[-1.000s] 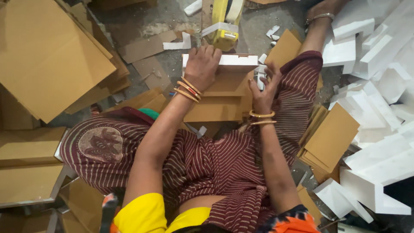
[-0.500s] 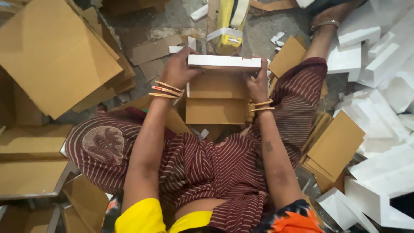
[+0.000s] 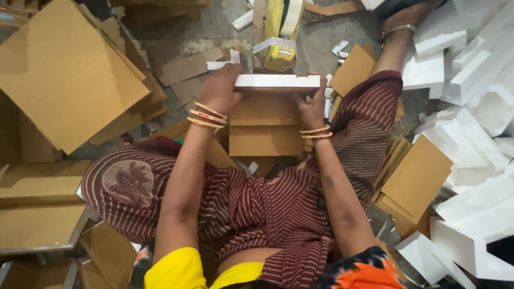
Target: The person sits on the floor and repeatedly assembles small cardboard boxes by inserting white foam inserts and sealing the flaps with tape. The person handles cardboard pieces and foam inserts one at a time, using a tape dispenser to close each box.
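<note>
Cardboard-strewn floor, both hands gripping foam strip

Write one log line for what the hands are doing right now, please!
left hand: holds white foam strip | right hand: holds strip's other end | below: brown cardboard box | nearby: foam pieces

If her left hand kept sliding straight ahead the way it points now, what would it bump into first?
Probably the small white foam strip on the floor just beyond the left hand, which grips the white foam bar. Depth is hard to judge from above.
</note>
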